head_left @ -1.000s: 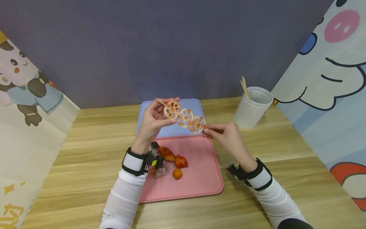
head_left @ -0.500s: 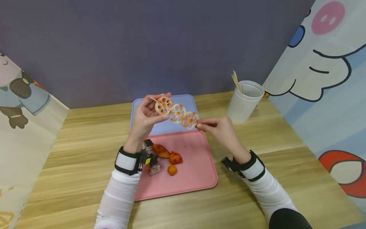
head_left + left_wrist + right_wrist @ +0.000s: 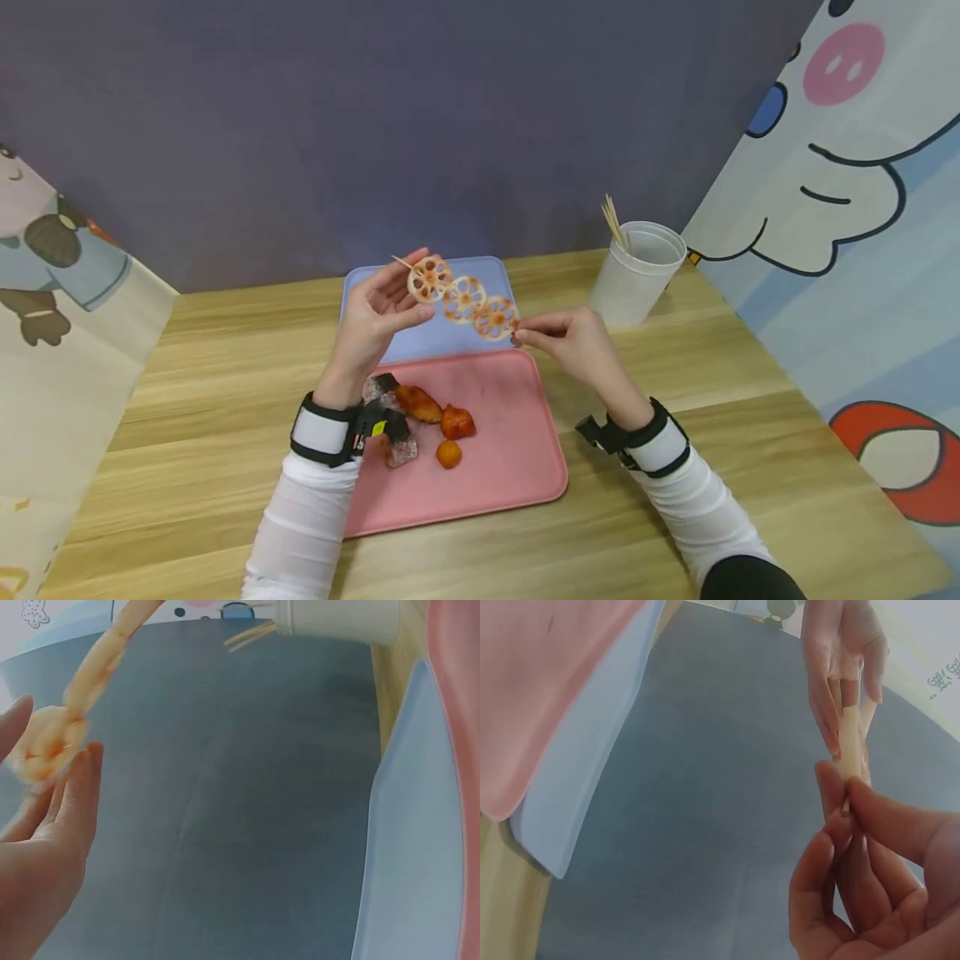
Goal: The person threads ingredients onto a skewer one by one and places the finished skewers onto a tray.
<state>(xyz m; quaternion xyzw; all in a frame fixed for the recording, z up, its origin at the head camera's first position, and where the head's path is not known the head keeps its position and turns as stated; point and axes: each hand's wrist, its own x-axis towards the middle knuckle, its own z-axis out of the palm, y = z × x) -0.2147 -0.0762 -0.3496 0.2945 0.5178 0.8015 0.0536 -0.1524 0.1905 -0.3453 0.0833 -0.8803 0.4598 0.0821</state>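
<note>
Three browned lotus root slices (image 3: 464, 298) are threaded in a row on a thin wooden skewer (image 3: 402, 262), held up over the trays. My right hand (image 3: 588, 348) pinches the skewer's lower right end between thumb and fingers; in the right wrist view the stick's end (image 3: 845, 808) shows at the thumb tip. My left hand (image 3: 363, 321) is spread around the upper left slice, fingers fairly straight behind it and thumb below. The left wrist view has that slice (image 3: 49, 746) between thumb and fingertips. The skewer's far end sticks out past it.
A pink tray (image 3: 517, 450) carries a glazed brown piece (image 3: 418, 403), a red chunk (image 3: 457, 422), an orange ball (image 3: 449, 454) and grey-black pieces partly behind the left wrist. Behind it lies a blue tray (image 3: 487, 271). A white cup (image 3: 630, 279) with several skewers stands back right.
The head view has shifted a little. My left hand's fingers have drawn back slightly to the left from the slices. The right hand keeps its pinch on the skewer.
</note>
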